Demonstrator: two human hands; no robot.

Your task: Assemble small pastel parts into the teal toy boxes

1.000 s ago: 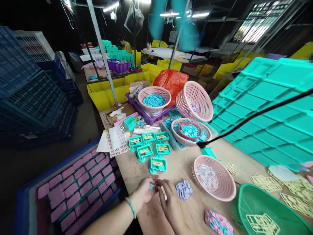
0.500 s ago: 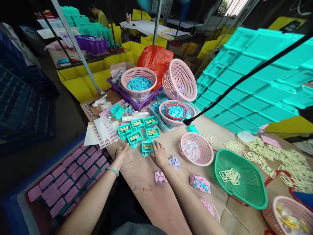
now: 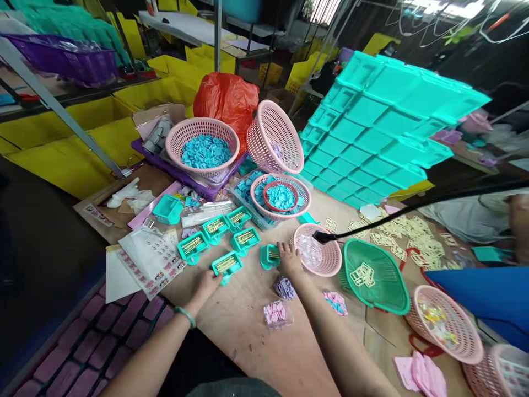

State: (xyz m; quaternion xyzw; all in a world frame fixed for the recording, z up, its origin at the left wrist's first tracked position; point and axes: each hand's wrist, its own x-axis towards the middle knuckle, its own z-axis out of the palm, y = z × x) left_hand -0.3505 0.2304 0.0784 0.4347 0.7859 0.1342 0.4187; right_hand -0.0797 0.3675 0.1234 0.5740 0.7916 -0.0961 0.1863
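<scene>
Several small teal plastic boxes with gold-coloured sticks inside stand on the brown tabletop. My left hand (image 3: pixel 208 286) grips the near edge of the closest teal box (image 3: pixel 226 266) in the group, fingertips at its lower corner. Further right, my right hand (image 3: pixel 290 259) has its fingers over the right side of another teal box (image 3: pixel 268 257), which sits apart from the others. Behind them is a cluster of similar boxes, among them a teal box (image 3: pixel 245 239). Near my right wrist are a clear pack of purple pieces (image 3: pixel 284 288) and a clear box of pink pieces (image 3: pixel 276 313).
A pink basket of clear pieces (image 3: pixel 318 251) and a green basket (image 3: pixel 376 275) stand at right. Baskets of blue pieces (image 3: pixel 206 151) are behind. Printed sheets (image 3: pixel 149 259) lie left. Teal crates (image 3: pixel 372 132) are stacked behind; a black cable (image 3: pixel 372 223) crosses above. Another person's arm (image 3: pixel 518 218) shows far right.
My right hand has moved one teal box rightward, away from the group. My left hand has shifted to the near side of its box, which sits slightly nearer me. The view has turned right.
</scene>
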